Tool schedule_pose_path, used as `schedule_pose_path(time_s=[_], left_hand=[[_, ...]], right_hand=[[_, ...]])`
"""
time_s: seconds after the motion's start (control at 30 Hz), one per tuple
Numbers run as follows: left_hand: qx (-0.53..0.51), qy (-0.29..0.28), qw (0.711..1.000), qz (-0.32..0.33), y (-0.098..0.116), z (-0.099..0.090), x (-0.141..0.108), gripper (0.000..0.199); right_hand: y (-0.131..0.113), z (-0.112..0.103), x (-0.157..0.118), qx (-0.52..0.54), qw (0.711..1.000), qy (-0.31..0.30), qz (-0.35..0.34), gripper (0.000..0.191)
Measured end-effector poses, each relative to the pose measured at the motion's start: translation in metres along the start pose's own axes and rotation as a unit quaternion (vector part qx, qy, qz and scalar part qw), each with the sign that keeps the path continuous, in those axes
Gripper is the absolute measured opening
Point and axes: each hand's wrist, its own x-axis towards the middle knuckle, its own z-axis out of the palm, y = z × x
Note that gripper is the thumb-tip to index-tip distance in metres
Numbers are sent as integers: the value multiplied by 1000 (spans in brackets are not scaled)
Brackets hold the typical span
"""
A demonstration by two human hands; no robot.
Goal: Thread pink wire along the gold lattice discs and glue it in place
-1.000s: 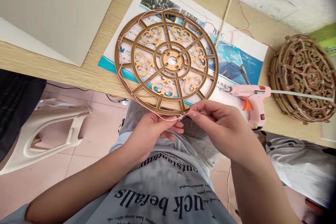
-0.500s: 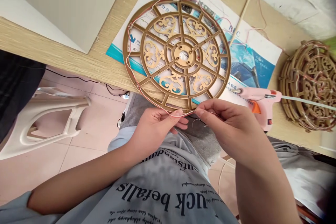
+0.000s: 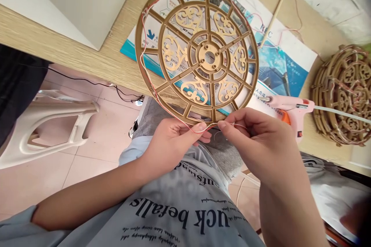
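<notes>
A round gold-brown openwork frame (image 3: 216, 54) with spokes and scroll ornaments is held tilted, its near rim raised above my lap and its far side over the table. A thin red-and-white wire (image 3: 157, 95) follows the rim along the left and far sides. My left hand (image 3: 178, 137) is closed on the near rim, its thumb pressing the wire there. Just to the right, my right hand (image 3: 257, 139) pinches the wire at the rim between thumb and index finger. Loose thin wire ends stick out around the right fingertips. The fingers under the rim are partly hidden.
A pink glue gun (image 3: 290, 108) with a glue stick lies right of the frame. Beyond it stands a stack of similar frames (image 3: 342, 96). A printed leaflet (image 3: 292, 71) and a wooden stick (image 3: 275, 15) lie on the table. A white box (image 3: 72, 0) stands left; a plastic stool (image 3: 55, 127) is below.
The frame's far side has tipped up and shifted slightly right in view. Both hands keep their grip on the near rim and wire, having moved slightly right.
</notes>
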Motion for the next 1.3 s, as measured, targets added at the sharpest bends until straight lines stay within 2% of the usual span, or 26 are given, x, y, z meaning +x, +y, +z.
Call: schedule_pose_path(time_s=[0.1, 0.2, 0.3, 0.5, 0.67, 0.83, 0.93, 1.03, 1.17, 1.3], left_hand=[[-2, 6, 1000, -5, -1, -1, 1, 28], [0, 9, 1000, -7, -3, -2, 2, 31], [1, 2, 1000, -12, -5, -4, 2, 32], [2, 10, 1000, -17, -4, -4, 1, 32], [10, 12, 1000, -20, -1, -3, 0, 35], [11, 11, 1000, -18, -3, -4, 0, 35], [15, 11, 1000, -19, -3, -5, 0, 35], [18, 8, 1000, -20, -3, -5, -1, 34], [18, 7, 1000, -23, -3, -5, 0, 35], [21, 5, 1000, -20, -5, -4, 2, 34]], right_hand=[[4, 0, 0, -73, 984, 34, -160, 3], [10, -6, 2, -146, 938, 8, -313, 17], [14, -12, 7, -173, 910, -18, -376, 25], [5, -18, 17, -163, 917, -61, -359, 15], [1, -24, 27, -189, 902, -104, -373, 11], [1, -27, 30, -134, 912, -141, -361, 11], [2, -26, 27, -124, 921, -123, -348, 7], [2, -25, 24, -154, 916, -100, -357, 7], [3, -25, 23, -203, 900, -104, -372, 9], [5, -24, 23, -169, 911, -111, -359, 10]])
